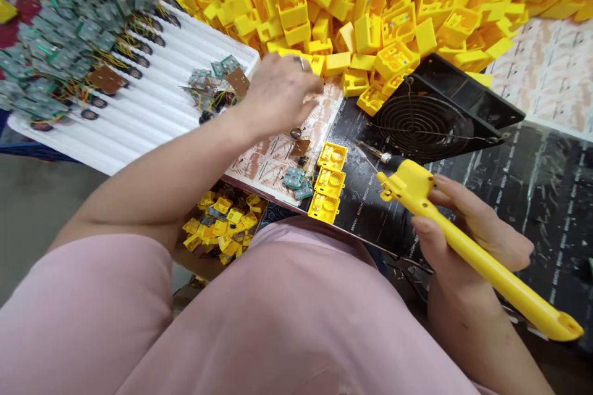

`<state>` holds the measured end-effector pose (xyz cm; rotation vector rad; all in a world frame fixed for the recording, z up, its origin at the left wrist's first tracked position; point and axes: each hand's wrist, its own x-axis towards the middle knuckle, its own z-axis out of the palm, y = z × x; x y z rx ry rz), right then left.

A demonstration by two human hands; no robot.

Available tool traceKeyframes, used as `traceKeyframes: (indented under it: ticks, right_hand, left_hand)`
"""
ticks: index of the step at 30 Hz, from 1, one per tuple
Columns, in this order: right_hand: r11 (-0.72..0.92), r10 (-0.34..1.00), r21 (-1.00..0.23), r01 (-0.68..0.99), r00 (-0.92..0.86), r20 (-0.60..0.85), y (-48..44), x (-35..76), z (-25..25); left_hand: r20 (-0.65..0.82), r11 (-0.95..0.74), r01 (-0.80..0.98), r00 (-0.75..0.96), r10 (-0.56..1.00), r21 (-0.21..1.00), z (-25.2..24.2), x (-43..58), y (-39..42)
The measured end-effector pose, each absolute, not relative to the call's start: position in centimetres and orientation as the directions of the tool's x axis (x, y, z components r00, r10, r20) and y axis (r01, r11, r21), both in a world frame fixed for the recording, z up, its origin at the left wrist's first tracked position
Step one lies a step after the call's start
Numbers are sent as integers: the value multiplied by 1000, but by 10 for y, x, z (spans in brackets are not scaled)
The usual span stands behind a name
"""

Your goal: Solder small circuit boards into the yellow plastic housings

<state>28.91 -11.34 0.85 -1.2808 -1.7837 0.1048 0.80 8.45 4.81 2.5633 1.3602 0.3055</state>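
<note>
My left hand (278, 95) hangs over a printed paper sheet (264, 166), its fingers bunched and slightly blurred; whether they pinch anything is hidden. A small brown square board (300, 147) and a small round metal part (296, 133) lie just below it. My right hand (477, 228) grips a yellow-handled soldering iron (463, 241), whose metal tip (368, 151) points away from me. Several open yellow plastic housings (330, 182) stand in a row near the iron, beside two small green circuit boards (293, 177).
A white ribbed tray (139, 117) carries many wired circuit boards on the left. A large heap of yellow housings (370, 12) fills the back. A black fan with a spiral grille (417, 117) stands on a black bench mat (509, 185). A mixed pile of yellow parts (222, 222) lies below the paper.
</note>
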Motion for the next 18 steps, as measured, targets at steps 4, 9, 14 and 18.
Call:
traceKeyframes:
  ticks: [4,9,14,18]
  right_hand:
    - [433,708,-417,799,-15,706,-108,279,16]
    - [396,749,-453,799,5,663,-111,281,17]
    - [358,735,-455,815,54,676,-109,284,22]
    - [394,730,-457,798,30,682,-109,288,19]
  left_hand:
    - [140,-532,813,513,847,237,29,14,135]
    - [180,-567,812,542,821,140,13,17,160]
    - [177,-612,788,594,785,70,16,6,162]
    - [110,-658,750,650,752,67,20,-3,146]
